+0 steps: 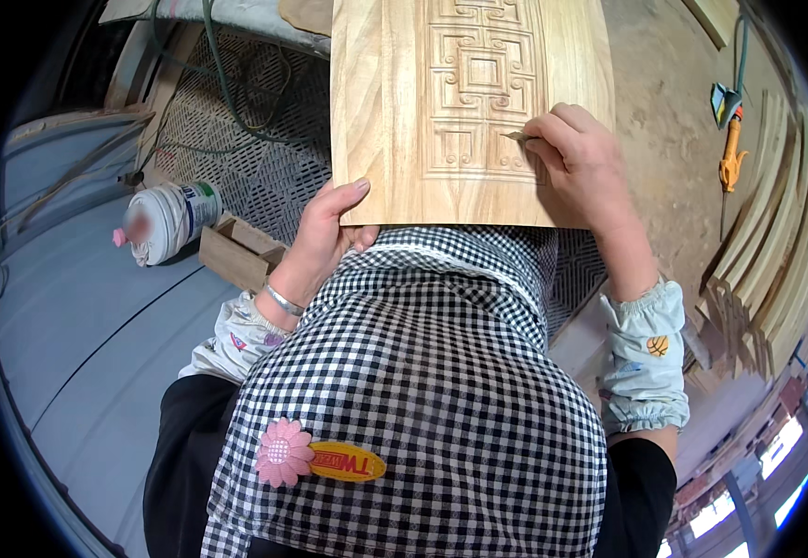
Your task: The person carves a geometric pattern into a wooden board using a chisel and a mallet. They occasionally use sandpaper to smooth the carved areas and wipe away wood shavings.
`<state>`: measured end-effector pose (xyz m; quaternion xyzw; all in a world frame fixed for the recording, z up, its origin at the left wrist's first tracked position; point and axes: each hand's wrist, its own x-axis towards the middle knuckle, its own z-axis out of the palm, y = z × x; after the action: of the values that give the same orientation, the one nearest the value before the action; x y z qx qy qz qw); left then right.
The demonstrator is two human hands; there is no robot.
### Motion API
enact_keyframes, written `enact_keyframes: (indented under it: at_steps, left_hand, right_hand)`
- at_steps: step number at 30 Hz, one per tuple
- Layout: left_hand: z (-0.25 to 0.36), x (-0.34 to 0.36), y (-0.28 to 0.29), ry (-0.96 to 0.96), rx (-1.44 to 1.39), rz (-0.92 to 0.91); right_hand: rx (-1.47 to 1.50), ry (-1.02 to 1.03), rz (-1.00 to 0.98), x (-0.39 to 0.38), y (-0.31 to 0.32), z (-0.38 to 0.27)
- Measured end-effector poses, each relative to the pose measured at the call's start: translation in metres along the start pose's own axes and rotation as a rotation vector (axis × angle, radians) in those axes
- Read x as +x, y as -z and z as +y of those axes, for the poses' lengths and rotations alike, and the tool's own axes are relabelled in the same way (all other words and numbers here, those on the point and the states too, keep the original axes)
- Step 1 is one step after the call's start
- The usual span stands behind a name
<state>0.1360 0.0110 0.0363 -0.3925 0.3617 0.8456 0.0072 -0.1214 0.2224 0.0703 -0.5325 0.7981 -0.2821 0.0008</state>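
A pale wooden panel [376, 112] with a carved geometric fret pattern [481, 74] rests over my lap, against the checked apron [404, 363]. My left hand [325, 223] grips its lower left corner, thumb on the face and fingers curled beneath. My right hand [576, 163] lies over the lower right of the carving, pinching a small, thin pointed tool [515, 136] whose tip touches or hovers just over the lowest carved section; I cannot tell which. Most of that tool is hidden by my fingers.
A board surface [669, 102] lies right, with an orange-handled tool [731, 163] on a cord and several curved wood strips [762, 242]. At left are a white plastic jug [173, 223], a wooden box [236, 256], a perforated mat [255, 167] and hanging green cables [222, 74].
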Motion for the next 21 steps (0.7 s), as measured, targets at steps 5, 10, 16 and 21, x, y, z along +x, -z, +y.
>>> enact_keyframes:
  at_steps: [5,10,16,21]
  left_hand:
    - [0.002,-0.001,-0.001,0.017,-0.006,0.012]
    - [-0.001,0.0,-0.001,0.017,-0.022,0.035]
    - [0.003,-0.001,0.0,0.029,0.017,0.003]
    - [0.001,0.001,0.008,0.018,0.014,-0.055]
  right_hand:
    - [-0.011,0.081,0.069,-0.006,-0.002,-0.007]
    - [-0.041,0.021,0.186,-0.01,-0.011,-0.009]
    - [-0.055,0.058,0.204,-0.012,-0.016,-0.007]
    - [-0.051,0.063,0.192,-0.011,-0.016,-0.006]
